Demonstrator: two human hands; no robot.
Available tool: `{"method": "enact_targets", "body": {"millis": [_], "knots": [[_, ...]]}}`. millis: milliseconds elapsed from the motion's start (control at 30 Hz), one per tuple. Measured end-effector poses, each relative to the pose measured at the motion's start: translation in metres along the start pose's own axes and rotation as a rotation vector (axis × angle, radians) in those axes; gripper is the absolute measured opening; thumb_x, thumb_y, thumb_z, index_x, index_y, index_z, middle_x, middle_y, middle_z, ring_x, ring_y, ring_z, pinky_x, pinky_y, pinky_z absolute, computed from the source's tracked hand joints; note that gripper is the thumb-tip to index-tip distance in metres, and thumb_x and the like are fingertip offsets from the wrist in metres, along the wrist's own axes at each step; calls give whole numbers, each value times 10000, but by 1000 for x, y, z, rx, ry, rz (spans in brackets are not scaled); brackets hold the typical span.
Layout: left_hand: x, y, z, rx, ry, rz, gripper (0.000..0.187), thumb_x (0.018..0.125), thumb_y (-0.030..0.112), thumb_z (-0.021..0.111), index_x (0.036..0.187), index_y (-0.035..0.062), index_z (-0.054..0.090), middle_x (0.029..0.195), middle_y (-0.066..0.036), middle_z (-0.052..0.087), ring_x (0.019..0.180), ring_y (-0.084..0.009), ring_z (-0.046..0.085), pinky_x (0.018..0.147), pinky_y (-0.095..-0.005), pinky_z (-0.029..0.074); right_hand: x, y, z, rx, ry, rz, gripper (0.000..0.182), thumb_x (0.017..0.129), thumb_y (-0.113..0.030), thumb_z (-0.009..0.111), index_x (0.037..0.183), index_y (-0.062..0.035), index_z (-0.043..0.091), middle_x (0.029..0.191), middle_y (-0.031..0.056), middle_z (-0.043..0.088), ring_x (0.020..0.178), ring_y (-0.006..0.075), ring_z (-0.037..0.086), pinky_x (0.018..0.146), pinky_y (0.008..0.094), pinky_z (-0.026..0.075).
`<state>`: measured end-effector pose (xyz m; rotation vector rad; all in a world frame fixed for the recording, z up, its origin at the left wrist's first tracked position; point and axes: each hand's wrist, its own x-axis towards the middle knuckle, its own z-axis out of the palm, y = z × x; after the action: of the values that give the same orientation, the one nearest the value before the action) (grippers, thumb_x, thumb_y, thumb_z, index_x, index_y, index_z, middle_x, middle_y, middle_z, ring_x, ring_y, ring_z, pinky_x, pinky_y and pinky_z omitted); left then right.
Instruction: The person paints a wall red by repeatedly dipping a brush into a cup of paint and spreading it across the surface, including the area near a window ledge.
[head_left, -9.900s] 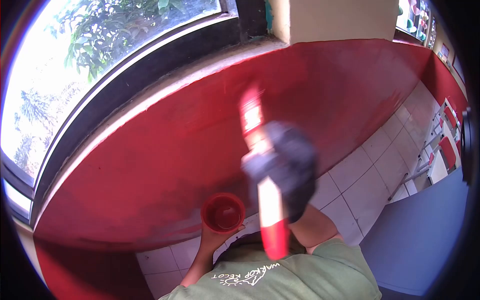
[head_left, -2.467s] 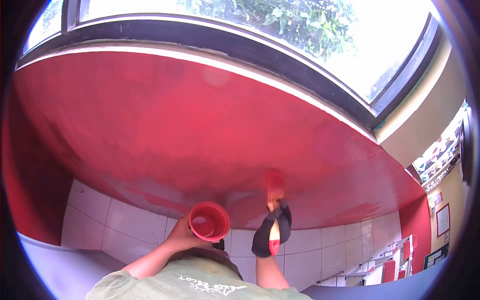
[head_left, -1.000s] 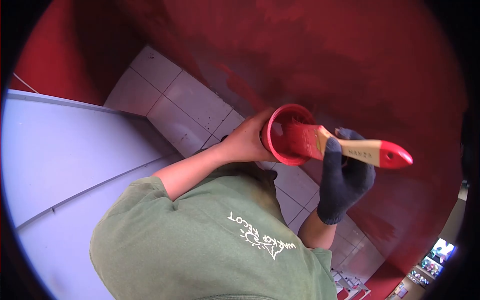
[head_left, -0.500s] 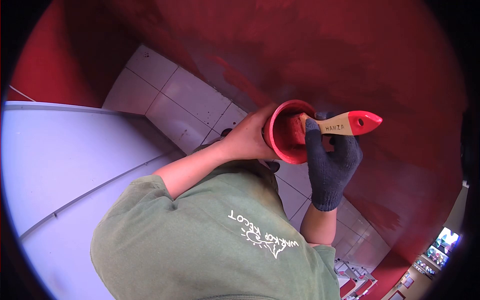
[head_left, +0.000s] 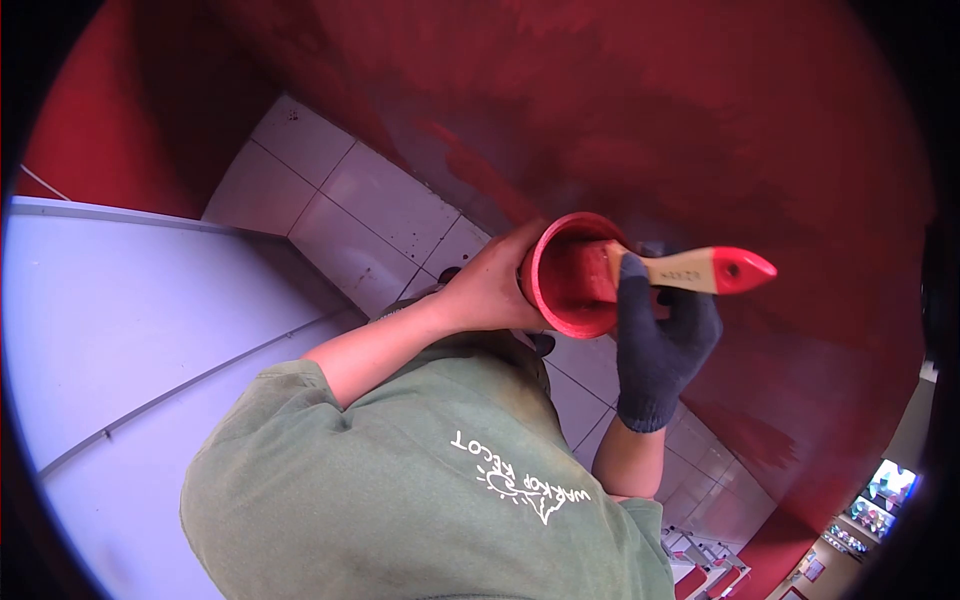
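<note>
My bare left hand (head_left: 492, 284) is wrapped round the outside of a red paint cup (head_left: 540, 285), whose mouth faces the camera, tilted to the right. Red paint coats its inside. In a dark knitted glove, my right hand (head_left: 664, 335) grips a paintbrush (head_left: 690, 271) with a wooden handle and a red tip. The brush's red-coated head lies at the cup's right inner rim. Some right-hand fingers are hidden behind the handle.
A wall (head_left: 640, 110) with uneven red paint and greyish patches rises ahead. White floor tiles (head_left: 385, 205) with dark specks run along its foot. A pale panel (head_left: 170, 310) stands on the left. A metal stepladder (head_left: 705, 565) is at the lower right.
The paintbrush has shifted slightly right and down, and its handle has turned a little. The cup has moved slightly left and down with my left hand.
</note>
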<state>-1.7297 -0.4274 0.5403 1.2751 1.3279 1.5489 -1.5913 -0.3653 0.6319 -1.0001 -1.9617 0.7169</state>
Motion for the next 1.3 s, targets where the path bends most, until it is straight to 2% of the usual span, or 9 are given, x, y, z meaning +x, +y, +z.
{"method": "enact_targets", "body": {"millis": [133, 300, 400, 533, 633, 1033, 1167, 1200, 1300], "knots": [[0, 4, -2, 36, 0, -24, 760, 527, 186, 873, 1175, 42, 503, 1072, -124, 613, 1016, -240, 602, 860, -350, 475, 2, -4, -15, 264, 184, 245, 222, 850, -88, 636, 1007, 61, 590, 939, 101, 632, 825, 133, 590, 750, 263, 475], [2, 8, -1, 19, -43, -17, 782, 541, 207, 872, 1206, 42, 495, 1102, -132, 606, 1044, -242, 593, 887, -347, 466, 4, 16, -19, 306, 257, 381, 254, 880, -209, 596, 992, 19, 587, 847, 33, 586, 688, 67, 515, 551, 218, 366], [0, 12, 4, 106, -68, -96, 760, 579, 231, 857, 1223, 53, 495, 1161, -122, 587, 1088, -231, 572, 917, -341, 452, -3, 18, -28, 375, 216, 463, 202, 856, -140, 631, 946, 34, 584, 849, 40, 575, 766, 97, 525, 680, 245, 434], [-6, 19, 14, 108, -113, -42, 770, 558, 105, 878, 1215, 30, 483, 1140, -94, 599, 1062, -191, 573, 900, -343, 464, -17, 22, -39, 431, 207, 534, 226, 843, -172, 650, 912, 30, 577, 719, 21, 565, 602, 77, 501, 548, 244, 412], [-7, 27, 19, 62, -193, -69, 749, 565, 52, 858, 1212, 26, 482, 1124, -98, 606, 1022, -187, 593, 877, -345, 482, -23, 18, -49, 549, 221, 564, 205, 848, -171, 641, 879, 17, 564, 690, 55, 576, 518, 95, 519, 472, 245, 408], [23, 38, 38, 112, -263, -71, 680, 592, 144, 862, 1169, 28, 520, 1090, -92, 627, 1015, -175, 604, 870, -323, 483, -22, 44, -66, 849, 266, 595, 243, 868, -153, 616, 992, 42, 541, 728, 85, 587, 538, 139, 565, 489, 262, 465], [31, 37, 48, 68, -351, -110, 829, 535, 90, 885, 1244, 38, 457, 1157, -86, 590, 1069, -185, 569, 905, -354, 468, -18, 54, -81, 833, 242, 571, 240, 871, -148, 613, 985, 48, 533, 755, 97, 591, 551, 152, 579, 488, 266, 470], [18, 29, -1, 37, -327, -84, 822, 537, 92, 885, 1240, 38, 461, 1161, -84, 588, 1071, -183, 567, 904, -356, 468, -21, 27, -39, 822, 221, 554, 240, 871, -148, 613, 985, 48, 533, 755, 97, 591, 551, 152, 579, 488, 266, 470], [17, 36, -2, -7, -309, -88, 809, 540, 99, 888, 1232, 44, 472, 1164, -78, 587, 1073, -177, 563, 897, -356, 470, -18, 14, -48, 821, 287, 541, 254, 865, -118, 622, 1021, 45, 506, 842, 114, 595, 654, 176, 613, 509, 289, 507]]}}
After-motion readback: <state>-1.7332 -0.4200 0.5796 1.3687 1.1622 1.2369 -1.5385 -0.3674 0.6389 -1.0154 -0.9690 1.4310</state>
